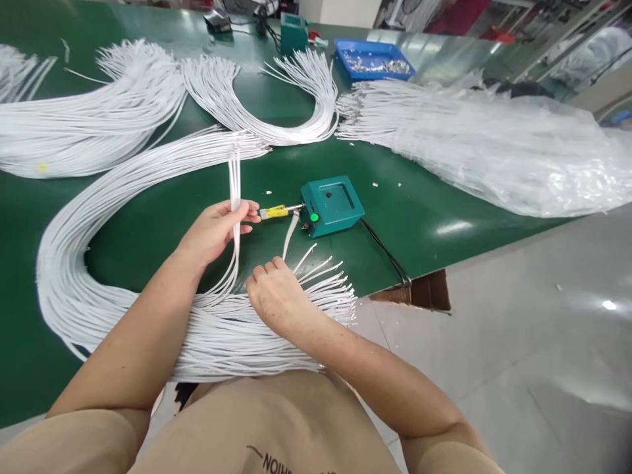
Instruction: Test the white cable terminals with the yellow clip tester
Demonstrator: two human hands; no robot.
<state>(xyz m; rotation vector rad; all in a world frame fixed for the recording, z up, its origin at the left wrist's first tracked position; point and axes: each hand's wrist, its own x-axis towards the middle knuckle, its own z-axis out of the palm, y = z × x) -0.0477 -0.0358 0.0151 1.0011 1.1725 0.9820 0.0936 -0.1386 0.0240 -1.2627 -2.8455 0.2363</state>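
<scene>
My left hand (217, 227) is closed around a few white cables (235, 181), which stand up out of the fingers and hang down below them. My right hand (279, 296) is curled shut over the front bundle, and a white cable (291, 236) runs up from it towards the teal machine (333, 205). Its fingertips are hidden from me. From the machine's left side sticks a metal shaft with a yellow clip-like piece (275, 212), near my left fingertips. A large bundle of white cables (64, 243) curves round on the left and passes under both forearms.
More cable bundles (89, 125) lie at the back left, with a U-shaped bundle (276, 131) behind the machine. At the right is a plastic-wrapped bundle (494, 145). A blue tray (345, 47) holds small metal parts. Black cords (385, 250) hang over the table's right edge above a cardboard box (429, 291).
</scene>
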